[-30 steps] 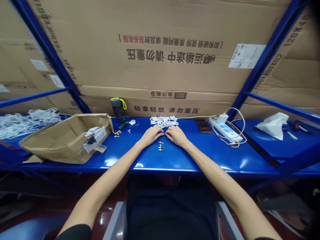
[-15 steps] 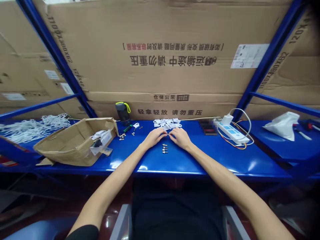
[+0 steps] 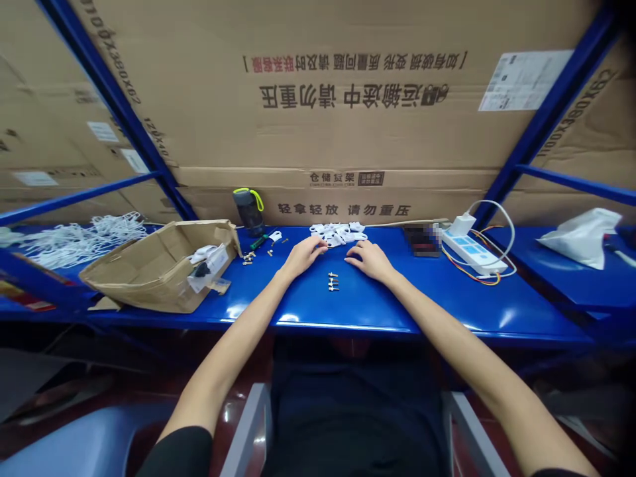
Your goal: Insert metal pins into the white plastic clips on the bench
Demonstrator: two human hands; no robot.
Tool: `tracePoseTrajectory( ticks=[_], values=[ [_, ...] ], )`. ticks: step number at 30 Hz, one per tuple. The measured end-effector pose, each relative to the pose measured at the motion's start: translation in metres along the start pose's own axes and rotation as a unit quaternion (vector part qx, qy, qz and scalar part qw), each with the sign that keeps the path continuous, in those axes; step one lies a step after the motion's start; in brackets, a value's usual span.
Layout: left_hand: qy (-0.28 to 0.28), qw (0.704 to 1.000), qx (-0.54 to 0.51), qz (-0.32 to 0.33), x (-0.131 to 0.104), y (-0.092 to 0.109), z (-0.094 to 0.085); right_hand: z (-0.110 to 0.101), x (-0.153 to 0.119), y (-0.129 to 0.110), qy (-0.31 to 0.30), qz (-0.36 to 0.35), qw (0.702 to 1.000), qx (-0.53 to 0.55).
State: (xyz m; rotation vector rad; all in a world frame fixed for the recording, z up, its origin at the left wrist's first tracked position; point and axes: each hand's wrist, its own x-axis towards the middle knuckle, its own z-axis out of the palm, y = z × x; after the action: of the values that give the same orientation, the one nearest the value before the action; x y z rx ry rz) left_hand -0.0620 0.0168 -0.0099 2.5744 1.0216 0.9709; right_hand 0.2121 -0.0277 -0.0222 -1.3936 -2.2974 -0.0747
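My left hand (image 3: 304, 256) is beside the pile of white plastic parts (image 3: 338, 233), its thumb and fingertips close together; what lies between them, if anything, is too small to make out. My right hand (image 3: 368, 260) rests a little to the right with fingers bent and apart, holding nothing visible. A gap of blue table separates the two hands. Nearer the front edge, several small metal pins with light-coloured collars (image 3: 333, 281) lie in a short column. More small brass-coloured pieces (image 3: 248, 258) are scattered left of my left hand, near a green-handled tool (image 3: 259, 242) and one white part (image 3: 275, 235).
An open cardboard box (image 3: 144, 278) holding packets stands at the left, with a dark bottle (image 3: 248, 211) behind it. White cords (image 3: 89, 242) lie farther left. At the right are a dark tray (image 3: 421, 240), a power strip (image 3: 474, 253) with cables, and a white bag (image 3: 579, 238).
My hands were nearly touching at the fingertips and have moved apart. The fingers of my right hand have opened. The camera view has shifted slightly, moving the table contents up and right.
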Motion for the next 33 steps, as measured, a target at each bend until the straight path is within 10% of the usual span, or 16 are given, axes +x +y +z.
tracePoseTrajectory(
  ticks=[33],
  values=[
    [-0.032,0.999,-0.037,-0.004,0.0,0.008,0.006,-0.004,0.003,-0.004,-0.005,-0.018,0.998,0.061]
  ],
)
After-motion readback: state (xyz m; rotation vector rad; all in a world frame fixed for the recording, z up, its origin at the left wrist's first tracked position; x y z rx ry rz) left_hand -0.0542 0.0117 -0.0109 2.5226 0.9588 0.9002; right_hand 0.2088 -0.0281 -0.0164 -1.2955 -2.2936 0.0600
